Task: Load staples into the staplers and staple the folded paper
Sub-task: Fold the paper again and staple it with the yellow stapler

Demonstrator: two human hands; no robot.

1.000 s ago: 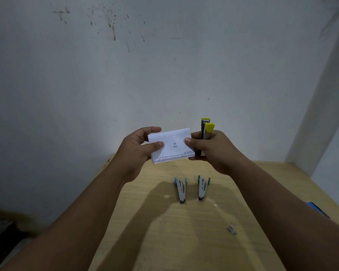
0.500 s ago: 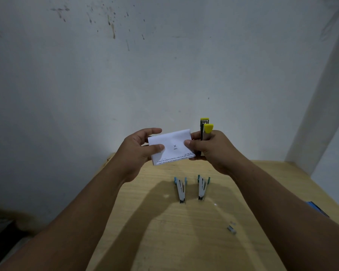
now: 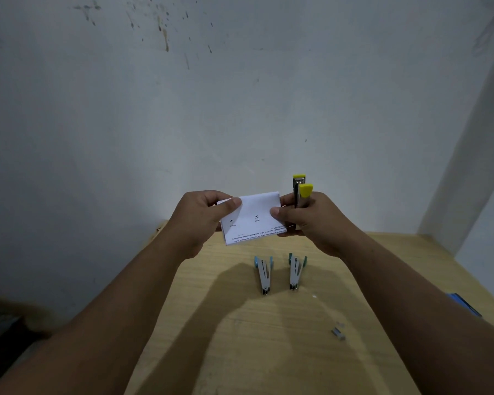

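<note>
Head view: a person holds a folded paper (image 3: 251, 219) above a wooden table (image 3: 268, 337), near a pale wall (image 3: 240, 95). The left hand (image 3: 200, 220) pinches the paper's left edge between thumb and fingers; the right hand (image 3: 308, 220) pinches its right edge with the thumb while its curled fingers also grip a yellow-tipped stapler (image 3: 301, 195), held upright just beside the paper. The step in hand appears to be readying the paper for stapling; the next move probably calls for feeding an edge of the paper into the stapler's mouth and squeezing, which needs the right hand to release the paper. Two further staplers, a blue-ended stapler (image 3: 263, 273) and a green-ended stapler (image 3: 296, 270), lie side by side on the table below the hands. Loose staples (image 3: 338, 333) rest to the right, well apart from them. No container shows; a blue object (image 3: 464, 305) at the right edge cannot be identified.
</note>
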